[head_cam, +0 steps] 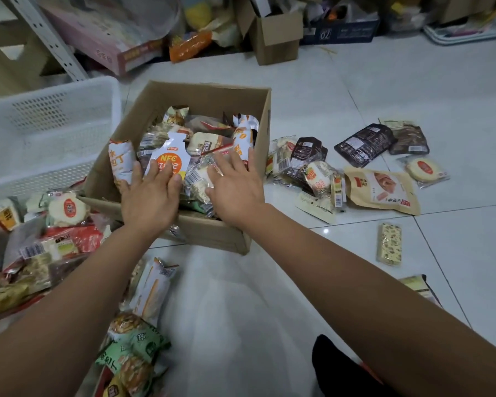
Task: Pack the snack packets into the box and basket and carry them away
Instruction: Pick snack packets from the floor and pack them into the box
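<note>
An open cardboard box (pixel 212 94) stands on the white tiled floor, filled with snack packets. My left hand (pixel 151 196) lies flat on an orange and white NFC pouch (pixel 169 159) at the box's near side. My right hand (pixel 235 184) presses with spread fingers on a clear packet (pixel 198 181) beside it. A white plastic basket (pixel 49 124) stands to the left of the box. Loose snack packets (pixel 355 170) lie scattered on the floor to the right, and a heap of snack packets (pixel 40 245) sits at the left.
More packets (pixel 135 339) lie near my knees, and a pale bar packet (pixel 389 243) lies alone at the right. Cluttered boxes line the back wall, among them a small cardboard box (pixel 275 38) and a pink carton (pixel 109 50). A metal shelf post (pixel 49 38) stands at far left.
</note>
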